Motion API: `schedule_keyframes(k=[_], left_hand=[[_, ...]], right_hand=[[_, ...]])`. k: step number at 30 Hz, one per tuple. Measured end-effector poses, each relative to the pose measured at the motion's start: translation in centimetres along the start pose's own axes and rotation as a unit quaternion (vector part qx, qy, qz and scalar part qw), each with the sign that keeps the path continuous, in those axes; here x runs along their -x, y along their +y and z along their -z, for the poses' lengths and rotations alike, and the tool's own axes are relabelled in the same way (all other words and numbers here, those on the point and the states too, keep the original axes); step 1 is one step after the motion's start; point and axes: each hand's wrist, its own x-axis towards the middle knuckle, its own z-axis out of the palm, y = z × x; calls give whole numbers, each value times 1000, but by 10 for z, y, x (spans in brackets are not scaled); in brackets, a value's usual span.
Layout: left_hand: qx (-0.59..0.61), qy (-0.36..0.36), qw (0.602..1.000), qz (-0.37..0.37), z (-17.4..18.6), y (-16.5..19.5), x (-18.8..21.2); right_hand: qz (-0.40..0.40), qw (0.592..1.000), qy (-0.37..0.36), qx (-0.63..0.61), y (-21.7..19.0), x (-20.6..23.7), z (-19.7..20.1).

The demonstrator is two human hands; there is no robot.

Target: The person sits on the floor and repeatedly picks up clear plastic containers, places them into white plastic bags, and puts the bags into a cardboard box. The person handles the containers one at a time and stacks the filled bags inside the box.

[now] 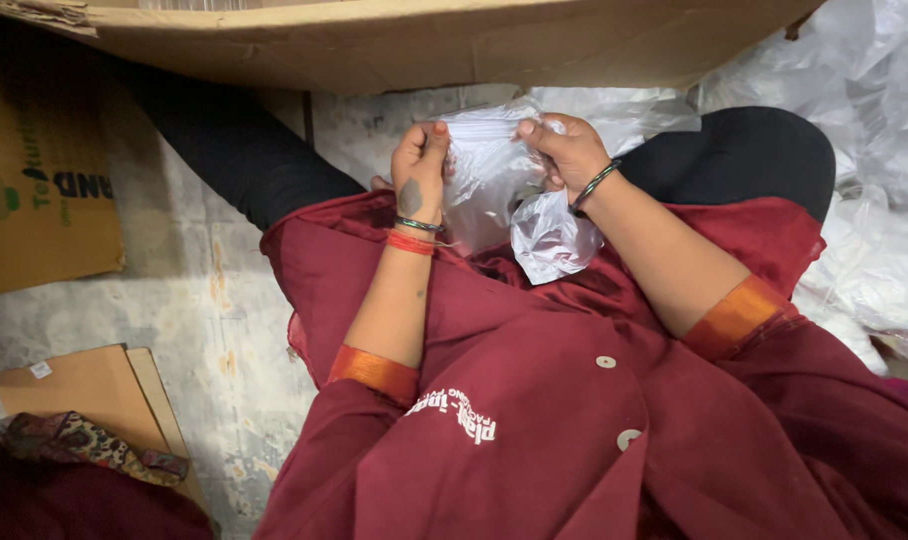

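Left hand [421, 170]: closed in a pinch, thumb and fingers gripping the upper left edge of the clear plastic bag [494, 175].
Right hand [566, 152]: also closed, fingers curled over the bag's upper right edge; a dark bangle sits at the wrist.
Clear plastic bag: held up between both hands above the lap, its lower end hanging crumpled against the maroon garment [534, 400].
Risk, slipping: the film looks thin and slick, so a loosened pinch on either side would likely let the bag slide down into the lap.
Risk, tearing: the two hands pull on opposite edges; too firm a tug could, in my judgement, split or stretch the film.
Risk, mix-up: a heap of loose plastic sheeting [874, 200] lies close on the right, where a dropped bag would be hard to pick out.
Overhead: a cardboard box flap [424, 40] hangs just beyond the hands, limiting room to lift.
Left side: a printed carton [34, 180] and flat cardboard pieces [84, 385] rest on the worn stone floor [194, 300].
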Motion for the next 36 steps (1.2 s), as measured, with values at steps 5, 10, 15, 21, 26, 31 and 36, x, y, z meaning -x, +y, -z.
schedule_keyframes(k=[5,10,15,21,26,31,36], left_hand=[[78,-137,978,137,-11,6,24],[68,-206,965,149,1,-8,26],[176,-20,983,44,25,6,5],[157,-14,985,78,-4,20,26],[-58,23,998,19,-4,20,28],[-15,-69,992,-107,-22,22,47],[328,-115,931,108,-34,50,68]], right_hand=[[29,985,79,-148,1,-13,21],[45,970,136,-195,-7,-13,40],[-42,994,102,26,-14,1,32],[-16,997,74,-32,-25,10,20],[368,700,188,583,-35,35,8],[381,854,-36,352,-6,63,-30],[196,968,-25,153,2,45,-28]])
